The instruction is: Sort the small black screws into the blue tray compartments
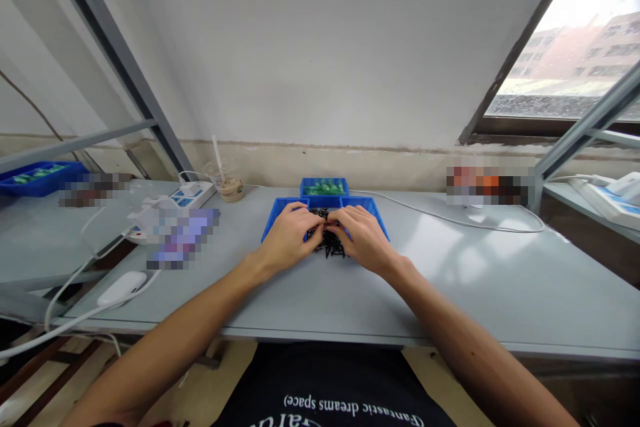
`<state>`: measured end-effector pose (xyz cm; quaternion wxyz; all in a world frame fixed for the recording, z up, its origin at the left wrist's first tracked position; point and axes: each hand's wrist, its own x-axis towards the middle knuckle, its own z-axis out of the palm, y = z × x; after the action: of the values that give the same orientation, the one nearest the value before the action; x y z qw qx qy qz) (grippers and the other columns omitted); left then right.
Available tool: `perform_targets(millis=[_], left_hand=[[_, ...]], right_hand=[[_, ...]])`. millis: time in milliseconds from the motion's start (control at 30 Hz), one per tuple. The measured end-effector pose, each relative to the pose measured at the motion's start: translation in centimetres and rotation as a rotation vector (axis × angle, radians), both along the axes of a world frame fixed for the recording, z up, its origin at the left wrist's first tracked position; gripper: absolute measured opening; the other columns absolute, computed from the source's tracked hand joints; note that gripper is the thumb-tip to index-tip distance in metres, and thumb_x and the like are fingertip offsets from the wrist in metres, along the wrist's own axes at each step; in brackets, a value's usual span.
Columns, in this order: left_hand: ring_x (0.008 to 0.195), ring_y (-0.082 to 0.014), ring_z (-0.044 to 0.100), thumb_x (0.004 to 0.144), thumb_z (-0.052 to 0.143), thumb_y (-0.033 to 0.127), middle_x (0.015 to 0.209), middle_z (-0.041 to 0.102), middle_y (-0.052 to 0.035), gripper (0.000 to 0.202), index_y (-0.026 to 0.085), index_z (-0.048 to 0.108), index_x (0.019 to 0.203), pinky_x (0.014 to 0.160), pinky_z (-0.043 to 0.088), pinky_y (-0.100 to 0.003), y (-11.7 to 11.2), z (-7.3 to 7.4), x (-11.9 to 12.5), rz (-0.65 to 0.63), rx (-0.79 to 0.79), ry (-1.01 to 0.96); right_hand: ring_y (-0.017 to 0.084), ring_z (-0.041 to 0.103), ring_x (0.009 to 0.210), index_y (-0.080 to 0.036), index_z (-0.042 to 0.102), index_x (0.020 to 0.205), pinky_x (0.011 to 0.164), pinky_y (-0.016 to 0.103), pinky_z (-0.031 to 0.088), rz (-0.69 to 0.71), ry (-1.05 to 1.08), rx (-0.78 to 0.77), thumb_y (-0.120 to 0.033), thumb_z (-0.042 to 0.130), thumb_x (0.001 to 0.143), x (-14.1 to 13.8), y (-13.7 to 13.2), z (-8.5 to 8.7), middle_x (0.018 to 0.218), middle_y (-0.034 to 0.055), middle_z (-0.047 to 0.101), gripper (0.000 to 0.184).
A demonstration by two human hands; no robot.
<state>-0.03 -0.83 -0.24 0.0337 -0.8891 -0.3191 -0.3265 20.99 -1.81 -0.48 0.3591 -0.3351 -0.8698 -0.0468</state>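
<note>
Head: left hand [287, 238], right hand [365, 239] (curled) meet over black parts [332, 248].

Black parts [333, 248]; blue trays [273, 220]; green pieces [325, 187]; grey table [450, 280] (pale, unpatterned).

A power strip [193, 195] and a straw cup [230, 185] sit left; a white cable [450, 217] runs right

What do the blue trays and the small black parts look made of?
Blue trays: probably moulded plastic, going by the even bright colour and thin rims. Black parts: dark and dull, plastic or coated metal; too small to tell.
</note>
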Motion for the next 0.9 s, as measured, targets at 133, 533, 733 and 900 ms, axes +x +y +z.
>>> perform_targets(millis=[133, 533, 733, 900], left_hand=[[0.084, -0.0180, 0.069, 0.099, 0.052, 0.022, 0.093, 0.077, -0.0029, 0.019, 0.020, 0.071, 0.094, 0.106, 0.045, -0.043, -0.06, -0.02, 0.05, -0.004, -0.006, -0.005], [0.083, -0.0180, 0.068, 0.098, 0.053, 0.022, 0.092, 0.077, -0.0029, 0.019, 0.019, 0.071, 0.093, 0.105, 0.044, -0.042, -0.04, 0.00, 0.03, 0.006, 0.012, -0.001], [0.083, -0.0180, 0.068, 0.098, 0.053, 0.022, 0.091, 0.077, -0.0029, 0.018, 0.019, 0.071, 0.093, 0.105, 0.045, -0.043, -0.09, -0.01, 0.11, 0.001, 0.012, -0.008], [0.083, -0.0180, 0.068, 0.099, 0.052, 0.023, 0.092, 0.077, -0.0032, 0.020, 0.019, 0.071, 0.095, 0.105, 0.045, -0.043, -0.05, -0.06, 0.05, 0.000, 0.010, -0.005]], right_hand=[[0.019, 0.060, 0.081, -0.020, 0.060, 0.096, 0.078, 0.032, 0.039, -0.004, -0.023, 0.008, -0.024, 0.046, 0.107, -0.08, 0.05, 0.07, 0.090, 0.0046, 0.071, 0.018], [0.019, 0.061, 0.081, -0.020, 0.059, 0.102, 0.077, 0.032, 0.038, 0.005, -0.009, -0.012, -0.021, 0.050, 0.105, -0.10, 0.01, -0.03, 0.093, 0.0046, 0.072, 0.009], [0.018, 0.058, 0.078, -0.019, 0.059, 0.094, 0.076, 0.032, 0.038, -0.008, -0.033, -0.001, -0.025, 0.044, 0.108, -0.17, 0.10, 0.12, 0.088, 0.0047, 0.070, 0.022], [0.019, 0.060, 0.080, -0.020, 0.060, 0.096, 0.077, 0.033, 0.038, 0.008, 0.004, -0.012, -0.026, 0.050, 0.106, -0.11, -0.08, 0.18, 0.091, 0.0044, 0.071, 0.016]])
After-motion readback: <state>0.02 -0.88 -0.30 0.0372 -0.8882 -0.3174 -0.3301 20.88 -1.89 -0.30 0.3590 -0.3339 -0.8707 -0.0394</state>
